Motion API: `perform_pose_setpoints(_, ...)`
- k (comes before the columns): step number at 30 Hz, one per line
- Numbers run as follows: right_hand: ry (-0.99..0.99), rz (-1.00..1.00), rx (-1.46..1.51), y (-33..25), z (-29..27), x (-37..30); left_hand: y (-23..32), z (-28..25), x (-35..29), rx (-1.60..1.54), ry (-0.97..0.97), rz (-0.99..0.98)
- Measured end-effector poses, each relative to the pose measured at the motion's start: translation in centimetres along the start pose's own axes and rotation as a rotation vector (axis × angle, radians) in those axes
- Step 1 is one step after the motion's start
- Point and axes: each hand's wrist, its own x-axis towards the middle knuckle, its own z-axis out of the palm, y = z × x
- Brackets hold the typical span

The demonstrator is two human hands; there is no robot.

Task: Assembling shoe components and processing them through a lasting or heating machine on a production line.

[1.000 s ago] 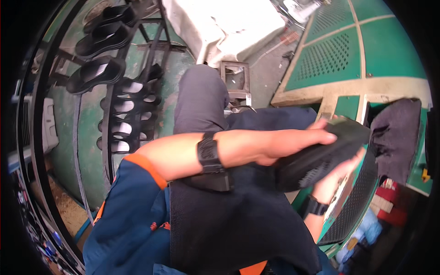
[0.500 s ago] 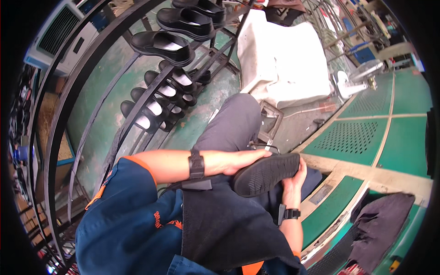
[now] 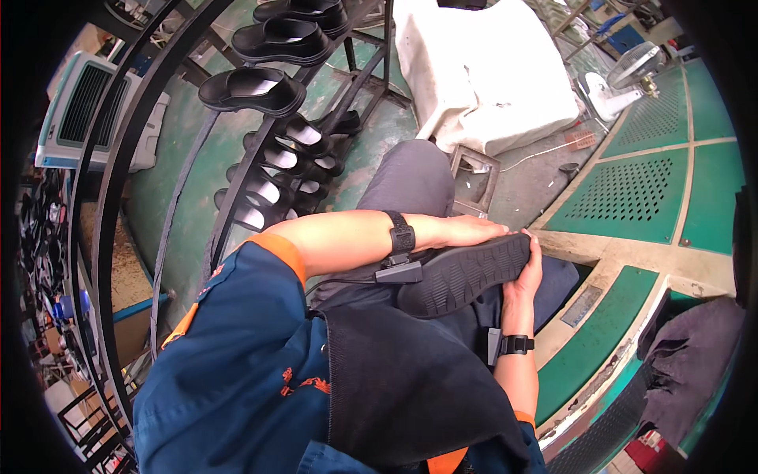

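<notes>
A black shoe (image 3: 467, 275) is held above my lap with its ridged dark sole turned up toward me. My right hand (image 3: 524, 275) is closed around the right end of the shoe, fingers along its edge. Along the far side of the shoe lies my left hand (image 3: 472, 230), its fingers stretched out toward that same end and touching it. What is under the left palm is hidden, and so is the shoe's upper. Each wrist wears a black strap with a small grey box.
To my left stands a dark metal rack (image 3: 237, 178) carrying several black slip-on shoes (image 3: 254, 92). A white cloth cover (image 3: 489, 79) drapes a block ahead, near a white fan (image 3: 620, 87). A green-panelled bench (image 3: 624, 193) runs along my right, with dark cloth (image 3: 691, 367) lying at its near end.
My left hand has slid along the shoe toward its right end. The shoe has shifted slightly up and right, while my right hand keeps its hold. The view has also moved.
</notes>
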Motion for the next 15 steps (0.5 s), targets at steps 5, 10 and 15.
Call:
perform_pose_setpoints(5, -0.076, 0.051, 0.105, 0.5, 0.1, -0.2, -2.2, 0.1, 0.8, -0.113, 0.001, -0.019)
perform_pose_setpoints(10, -0.146, 0.028, 0.135, 0.8, 0.9, -0.1, -2.2, 0.0, 1.4, -0.223, -0.027, 0.053)
perform_pose_setpoints(15, -0.296, 0.102, -0.336, -2.0, 3.3, 2.7, 1.0, -0.2, -0.1, -0.561, -0.055, -0.002)
